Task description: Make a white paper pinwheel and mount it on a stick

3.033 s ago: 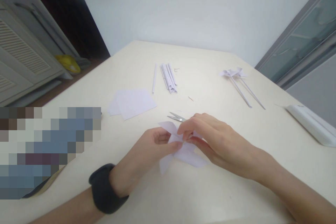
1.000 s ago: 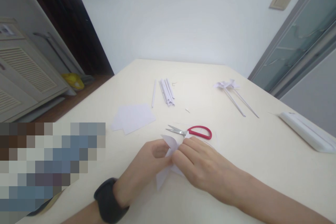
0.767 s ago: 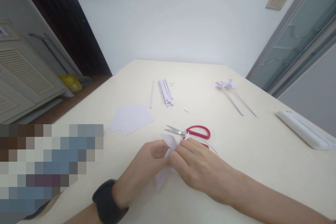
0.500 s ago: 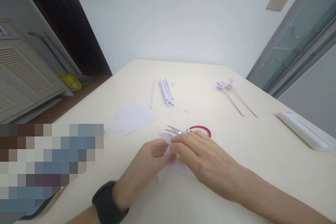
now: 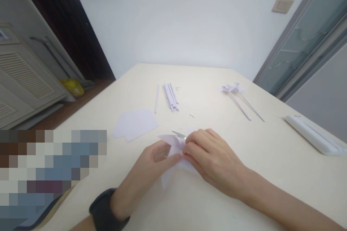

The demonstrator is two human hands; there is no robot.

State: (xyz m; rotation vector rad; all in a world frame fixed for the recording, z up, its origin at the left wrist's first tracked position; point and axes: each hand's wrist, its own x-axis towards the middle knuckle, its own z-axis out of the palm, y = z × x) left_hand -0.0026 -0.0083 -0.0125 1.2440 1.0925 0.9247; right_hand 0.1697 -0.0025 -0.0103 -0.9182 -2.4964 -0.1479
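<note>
Close to the table's near side, my left hand (image 5: 154,162) pinches a white paper piece (image 5: 176,145) with cut, folded flaps. My right hand (image 5: 210,157) closes on the same paper from the right, its fingertips meeting my left thumb near the middle. One flap curls up between the hands and another hangs below at the left. Right behind my right hand lie scissors (image 5: 179,134); only their metal blades show, the handles being hidden. A dark band circles my left wrist.
White paper sheets (image 5: 135,124) lie at the left. Several rolled paper sticks (image 5: 170,96) and a single stick (image 5: 157,98) lie farther back. Two paper pinwheels (image 5: 230,88) on sticks are at the back right, and a white packet (image 5: 311,135) sits at the right edge.
My right hand has shifted slightly and now covers the scissors' red handles. The paper's upper flap stands out farther to the left. Both hands still hold the paper.
</note>
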